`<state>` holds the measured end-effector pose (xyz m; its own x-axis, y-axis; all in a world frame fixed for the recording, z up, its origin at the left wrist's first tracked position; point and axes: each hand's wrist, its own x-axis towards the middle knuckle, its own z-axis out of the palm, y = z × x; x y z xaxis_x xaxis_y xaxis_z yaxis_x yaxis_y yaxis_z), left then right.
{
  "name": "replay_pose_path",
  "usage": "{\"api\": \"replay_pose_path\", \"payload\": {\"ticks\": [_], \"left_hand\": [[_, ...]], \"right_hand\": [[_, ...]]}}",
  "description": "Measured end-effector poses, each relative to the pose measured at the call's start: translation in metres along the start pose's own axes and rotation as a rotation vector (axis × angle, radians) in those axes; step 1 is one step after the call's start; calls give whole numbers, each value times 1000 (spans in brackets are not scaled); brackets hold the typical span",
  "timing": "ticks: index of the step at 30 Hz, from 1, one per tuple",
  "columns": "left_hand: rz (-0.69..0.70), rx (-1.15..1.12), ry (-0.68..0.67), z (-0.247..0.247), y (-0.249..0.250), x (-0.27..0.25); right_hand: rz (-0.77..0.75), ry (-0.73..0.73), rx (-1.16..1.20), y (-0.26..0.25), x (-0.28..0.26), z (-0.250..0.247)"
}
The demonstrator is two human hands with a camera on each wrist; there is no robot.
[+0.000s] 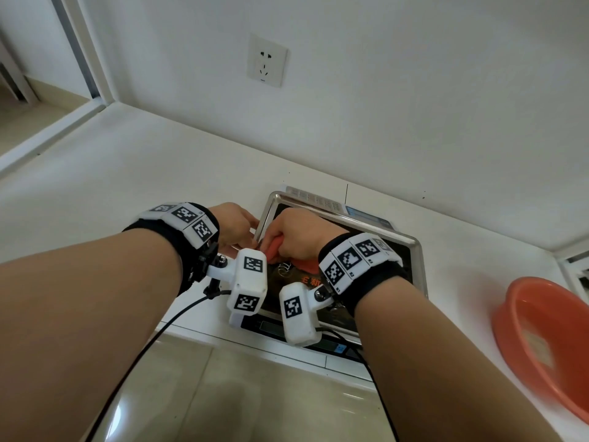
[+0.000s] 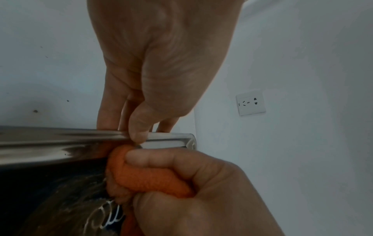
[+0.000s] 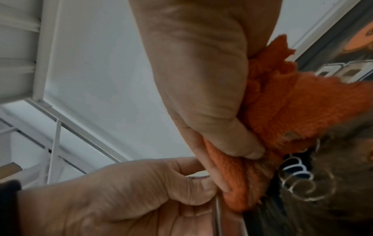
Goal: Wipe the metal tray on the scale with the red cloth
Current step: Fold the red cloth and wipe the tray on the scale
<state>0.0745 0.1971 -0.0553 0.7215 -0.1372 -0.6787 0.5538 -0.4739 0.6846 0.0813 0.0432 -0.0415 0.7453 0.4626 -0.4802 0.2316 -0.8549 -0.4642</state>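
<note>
A shiny metal tray (image 1: 411,247) sits on a digital scale (image 1: 318,342) on the white counter. My right hand (image 1: 296,234) grips a bunched red cloth (image 1: 274,252) and presses it against the tray's left inner wall. The left wrist view shows the red cloth (image 2: 145,178) wadded in my right hand (image 2: 201,191) just below the tray's rim (image 2: 60,135). My left hand (image 1: 236,224) pinches that left rim, thumb (image 2: 139,127) on top and fingers behind it. In the right wrist view the red cloth (image 3: 282,111) bulges from my fist beside my left hand (image 3: 121,196).
An orange plastic basin (image 1: 541,342) stands on the counter at the right. A wall socket (image 1: 267,60) is on the white wall behind the scale. A sliding door frame (image 1: 86,49) runs along the left. The counter's front edge lies just below the scale.
</note>
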Motion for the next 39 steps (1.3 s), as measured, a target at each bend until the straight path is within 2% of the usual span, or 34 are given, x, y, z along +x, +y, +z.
{"api": "replay_pose_path", "payload": {"ticks": [3,8,10,14,18,19,22,24,29,33,34,37,39], "left_hand": [[4,0,-6,0,-2,3],[2,-36,9,0,-4,5],[2,-30,11,1,-3,5],[-4,-30,16,0,-3,5],[-9,-16,9,-1,-4,8],[-10,-11,9,-1,-4,8],[-14,-17,12,0,-4,8],[-16,-21,8,0,-3,9],[-16,-1,7,-1,-4,8],[-15,-15,-1,-1,-3,7],[-13,-8,1,-1,-3,7],[-14,10,11,0,-2,5],[-11,10,19,1,-1,4]], "right_hand": [[27,-35,46,9,-10,-11],[137,243,155,38,-16,-23],[154,266,133,39,-13,-17],[100,196,61,35,-11,-6],[137,-29,93,33,-22,-14],[155,-24,103,35,-25,-19],[174,148,198,39,-27,-30],[156,198,221,35,-22,-27],[91,163,125,21,-5,-5],[113,-27,106,27,-17,-9],[142,-34,113,31,-21,-13],[217,127,266,44,-28,-29],[226,253,260,51,-28,-37]]}}
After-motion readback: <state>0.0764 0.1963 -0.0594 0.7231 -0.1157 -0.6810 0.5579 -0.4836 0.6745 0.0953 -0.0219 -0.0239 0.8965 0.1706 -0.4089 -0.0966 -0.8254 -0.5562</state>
